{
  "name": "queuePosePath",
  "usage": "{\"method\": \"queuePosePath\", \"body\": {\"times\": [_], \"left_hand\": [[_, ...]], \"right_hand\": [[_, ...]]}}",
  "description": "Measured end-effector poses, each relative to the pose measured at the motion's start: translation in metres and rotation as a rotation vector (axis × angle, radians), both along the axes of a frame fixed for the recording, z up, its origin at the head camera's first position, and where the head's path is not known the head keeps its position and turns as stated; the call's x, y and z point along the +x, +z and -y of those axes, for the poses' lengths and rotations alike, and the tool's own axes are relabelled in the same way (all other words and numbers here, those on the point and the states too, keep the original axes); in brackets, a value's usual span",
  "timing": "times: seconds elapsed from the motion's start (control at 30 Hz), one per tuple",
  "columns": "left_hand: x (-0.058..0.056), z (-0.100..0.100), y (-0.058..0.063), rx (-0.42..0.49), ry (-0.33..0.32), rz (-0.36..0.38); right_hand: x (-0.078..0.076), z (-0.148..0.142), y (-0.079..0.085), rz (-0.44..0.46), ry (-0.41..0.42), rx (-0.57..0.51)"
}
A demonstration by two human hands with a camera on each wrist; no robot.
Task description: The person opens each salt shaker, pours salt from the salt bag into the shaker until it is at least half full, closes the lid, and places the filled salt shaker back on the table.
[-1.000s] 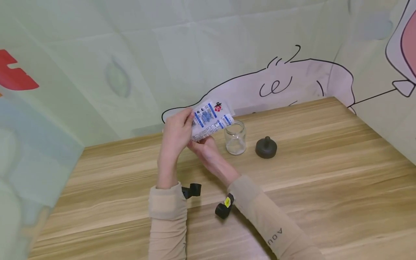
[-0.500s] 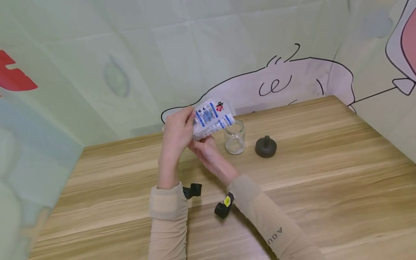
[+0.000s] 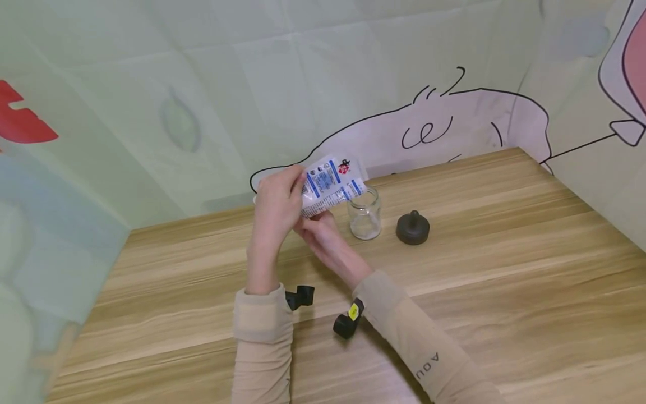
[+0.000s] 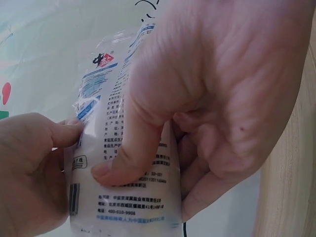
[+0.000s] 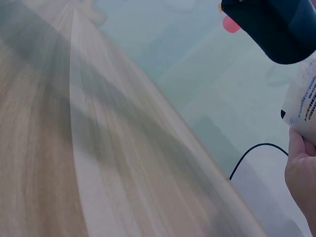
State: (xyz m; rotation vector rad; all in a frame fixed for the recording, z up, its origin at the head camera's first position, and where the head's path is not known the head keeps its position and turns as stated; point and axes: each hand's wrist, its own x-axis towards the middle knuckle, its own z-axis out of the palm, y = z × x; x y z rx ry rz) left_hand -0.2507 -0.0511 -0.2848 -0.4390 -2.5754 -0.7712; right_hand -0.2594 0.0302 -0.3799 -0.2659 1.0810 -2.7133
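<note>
Both hands hold a white and blue plastic salt bag (image 3: 330, 185) above the table, tilted with its far end at the rim of a glass jar (image 3: 365, 221). My left hand (image 3: 276, 207) grips the bag's near end, thumb along its upper edge. Lower down, my right hand (image 3: 323, 235) grips the text-covered side; its thumb lies bent across the print in the left wrist view, where the bag (image 4: 111, 207) fills the middle. Something whitish covers the jar's bottom. At the right border of the right wrist view, only a corner of the bag (image 5: 301, 106) shows.
A dark round lid (image 3: 413, 228) with a knob stands right of the jar. The wooden table (image 3: 479, 292) ends at a cloth backdrop (image 3: 227, 101) with cartoon drawings. Black wrist cameras (image 3: 345, 325) jut out between the forearms.
The bag and the left hand have shifted slightly to the right, and the bag's far end overlaps the jar's rim a little more. The jar and lid stay in place.
</note>
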Motion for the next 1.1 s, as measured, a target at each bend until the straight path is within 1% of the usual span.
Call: {"method": "queuePosePath", "body": {"times": [0.2, 0.37, 0.53, 0.7, 0.83, 0.97, 1.1], "left_hand": [[-0.0004, -0.0002, -0.0002, -0.038, 0.015, -0.019], [0.0004, -0.0002, 0.0001, -0.046, 0.028, -0.021], [0.0001, -0.0001, 0.0001, -0.053, 0.029, -0.024], [-0.0005, -0.0013, -0.0003, -0.067, 0.031, -0.015], [0.0003, -0.0029, 0.0002, -0.081, 0.035, -0.023], [0.0009, -0.0044, 0.0005, -0.075, 0.025, -0.043], [0.0006, -0.0055, -0.0004, -0.048, 0.010, -0.076]], "right_hand": [[-0.0003, 0.0010, 0.0007, -0.014, 0.002, 0.008], [0.0008, 0.0000, 0.0019, -0.017, 0.024, 0.030], [0.0011, -0.0005, 0.0023, -0.037, 0.041, 0.026], [0.0006, -0.0001, 0.0018, -0.048, 0.046, -0.006], [0.0007, 0.0012, 0.0033, -0.062, 0.041, -0.044], [0.0015, 0.0025, 0.0052, -0.059, 0.025, -0.073], [0.0019, 0.0029, 0.0063, -0.051, 0.010, -0.092]]}}
